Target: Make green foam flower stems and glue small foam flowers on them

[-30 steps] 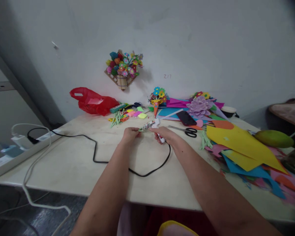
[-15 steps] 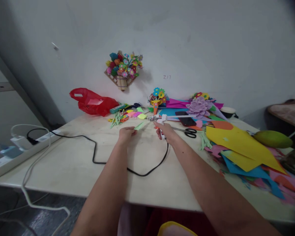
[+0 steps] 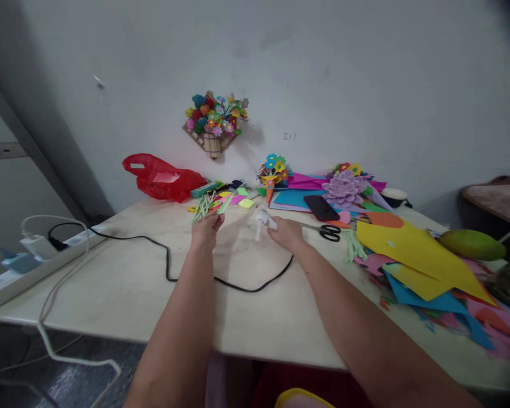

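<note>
Pale green piece: I can see the pale green piece (image 3: 225, 204) poking up from the left hand's fingertips, by the heap of green strips (image 3: 203, 207); being so light, I'd say it could slip or bend if gripped loosely.
Left hand: the left hand (image 3: 207, 228) seems to pinch it between thumb and fingers; so near the heap, a careless sweep might scatter strips or mix this one in.
White tool: the white tool (image 3: 263, 217), which looks to me like a glue gun, sits in the right hand, above the tabletop; if its tip is hot, a stray touch could burn skin or mark the table.
Right hand: the right hand (image 3: 287, 233) is wrapped round the tool; the scissors (image 3: 330, 232) lie just beyond, so drifting that way could knock them.
Black cord: the black cord (image 3: 255, 290) loops beneath the left forearm; an arm catching it could jerk the tool.
</note>
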